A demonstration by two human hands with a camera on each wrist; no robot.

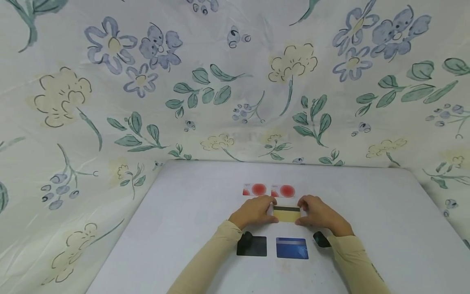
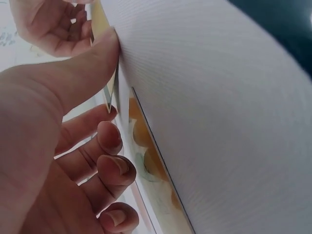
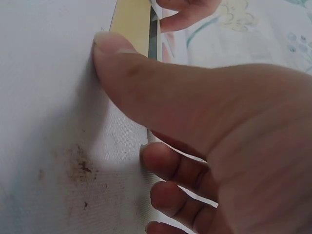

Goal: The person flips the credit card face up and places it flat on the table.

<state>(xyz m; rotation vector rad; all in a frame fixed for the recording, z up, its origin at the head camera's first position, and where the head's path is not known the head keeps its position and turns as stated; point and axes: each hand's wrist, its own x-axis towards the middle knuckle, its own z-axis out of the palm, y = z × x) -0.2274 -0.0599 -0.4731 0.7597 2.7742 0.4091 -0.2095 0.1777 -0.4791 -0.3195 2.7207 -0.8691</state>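
A gold card [image 1: 286,215] with a dark stripe along its far edge is held crosswise between both hands, over the middle of the table. My left hand [image 1: 255,211] grips its left end between thumb and forefinger; in the left wrist view the other fingers curl loosely below. At the right end my right hand [image 1: 318,213] pinches the same card, the thumb [image 3: 122,51] showing over it in the right wrist view. Nearer to me lie a black card [image 1: 258,248], partly hidden by the left wrist's camera, and a blue card [image 1: 291,248] with a pale stripe.
Beyond the hands, two white cards with red circles lie side by side, a left one [image 1: 254,189] and a right one [image 1: 282,191]. The white table [image 1: 176,228] meets a hanging floral cloth [image 1: 257,102] at its back edge. Brown specks [image 3: 84,166] mark the tabletop.
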